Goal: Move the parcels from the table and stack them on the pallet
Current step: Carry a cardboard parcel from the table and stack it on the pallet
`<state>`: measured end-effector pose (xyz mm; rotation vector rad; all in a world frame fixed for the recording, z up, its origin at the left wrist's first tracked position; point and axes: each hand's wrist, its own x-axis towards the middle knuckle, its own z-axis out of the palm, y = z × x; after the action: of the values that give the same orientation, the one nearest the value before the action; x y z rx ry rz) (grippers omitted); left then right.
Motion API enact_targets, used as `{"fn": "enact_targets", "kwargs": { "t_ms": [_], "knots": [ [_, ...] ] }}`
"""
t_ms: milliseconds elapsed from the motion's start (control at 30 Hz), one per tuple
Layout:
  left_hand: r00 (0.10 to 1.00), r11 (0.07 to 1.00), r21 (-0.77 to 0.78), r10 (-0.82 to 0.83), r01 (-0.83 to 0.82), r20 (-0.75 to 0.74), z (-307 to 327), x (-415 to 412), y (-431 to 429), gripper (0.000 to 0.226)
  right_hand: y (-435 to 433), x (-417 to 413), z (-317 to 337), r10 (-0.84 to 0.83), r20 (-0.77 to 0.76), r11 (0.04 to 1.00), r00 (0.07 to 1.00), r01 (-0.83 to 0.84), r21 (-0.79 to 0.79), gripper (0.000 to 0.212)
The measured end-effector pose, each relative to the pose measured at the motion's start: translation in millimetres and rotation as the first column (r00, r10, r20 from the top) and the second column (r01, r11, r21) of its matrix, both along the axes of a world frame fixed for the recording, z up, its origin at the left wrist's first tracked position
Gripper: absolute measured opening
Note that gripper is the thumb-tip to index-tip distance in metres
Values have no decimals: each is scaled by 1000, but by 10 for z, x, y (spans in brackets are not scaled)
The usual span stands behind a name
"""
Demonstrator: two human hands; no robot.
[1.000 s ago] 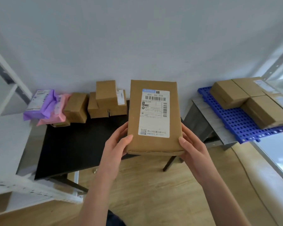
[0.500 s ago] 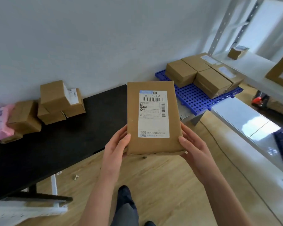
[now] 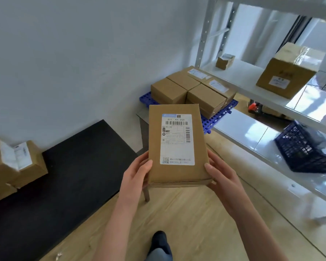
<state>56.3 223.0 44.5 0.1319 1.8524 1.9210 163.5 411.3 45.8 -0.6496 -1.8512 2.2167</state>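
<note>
carrying looked like the step in hand. the held parcel [image 3: 178, 147] was up in the air, in front of the pallet [image 3: 221, 114], hiding its near left part, with the white label [image 3: 176, 129] facing up. the left hand [image 3: 137, 175] held its left side and the right hand [image 3: 223, 178] held its right side. the fingers [image 3: 214, 160] of both hands were wrapped round the box edges, thumbs on top and the rest mostly hidden under it, so both hands were gripping it.

the stacked parcels [image 3: 188, 89] sat side by side on the far part of the pallet. the near part of the pallet showed bare blue holes, so that looked like the open spot. the next move would likely be to reach forward, bring the box down flat, and let go only when it sat steady.

the table [image 3: 73, 176] was left of the pallet, with more parcels [image 3: 17, 162] waiting at its far left end. the white shelf [image 3: 252, 78] stood close on the right of the pallet, so the right elbow had less room there. the floor [image 3: 186, 213] in front of the pallet looked open for a step.
</note>
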Motion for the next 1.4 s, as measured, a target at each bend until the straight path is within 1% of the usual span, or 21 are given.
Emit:
{"fn": "enact_targets", "kwargs": {
  "t_ms": [100, 133, 200, 300, 467, 500, 567, 767, 900, 1000, 1067, 1200, 1267, 1333, 1400],
  "knots": [
    [998, 998, 27, -59, 58, 9, 15, -296, 241, 26, 176, -193, 41, -70, -12, 998, 998, 69, -9, 52],
    [997, 996, 34, -79, 78, 14, 18, -389, 314, 24, 236, -257, 46, -85, -13, 996, 996, 85, -9, 51],
    [993, 993, 42, -116, 115, 21, 7, -552, 436, 23, 334, -378, 43, -107, -9, 994, 994, 107, -3, 57],
    [987, 988, 32, -154, 153, 45, -41, -767, 575, 30, 450, -535, 19, -135, -1, 991, 991, 135, 2, 63],
    [979, 984, 32, -180, 178, 99, -153, -1006, 828, 35, 679, -712, -81, -160, 41, 987, 986, 159, 7, 53],
    [977, 983, 36, -184, 181, 111, -166, -1039, 892, 32, 742, -742, -92, -165, 50, 986, 985, 165, 10, 52],
    [972, 982, 44, -189, 184, 138, -180, -1102, 1048, 24, 884, -804, -99, -172, 75, 985, 982, 171, 24, 52],
    [970, 982, 21, -187, 186, 155, -206, -1338, 1628, 24, 1407, -1027, -118, -197, 105, 980, 975, 197, 7, 52],
    [979, 991, 22, -133, 131, 155, -213, -1461, 2084, 23, 1914, -1231, -92, -138, 117, 990, 983, 137, 20, 49],
    [985, 998, 24, -69, 66, 155, -206, -1524, 2418, 33, 2338, -1410, -71, -64, 123, 998, 990, 60, 34, 47],
    [988, 999, 26, -23, 19, 152, -219, -1558, 2632, 34, 2619, -1521, -85, -22, 131, 999, 991, 17, 37, 48],
    [990, 999, 25, 41, -45, 135, -227, -1614, 3039, 22, 3122, -1712, -148, 52, 140, 998, 989, -55, 21, 45],
    [987, 996, 29, 76, -81, 142, -225, -1619, 3225, 19, 3339, -1789, -163, 92, 146, 995, 985, -96, 17, 46],
    [982, 993, 18, 113, -117, 149, -238, -1617, 3384, 21, 3536, -1867, -183, 132, 157, 990, 979, -137, 19, 48],
    [978, 990, 1, 141, -143, 155, -276, -1608, 3501, 28, 3704, -1953, -228, 175, 171, 983, 970, -181, 18, 50]
  ]
}}
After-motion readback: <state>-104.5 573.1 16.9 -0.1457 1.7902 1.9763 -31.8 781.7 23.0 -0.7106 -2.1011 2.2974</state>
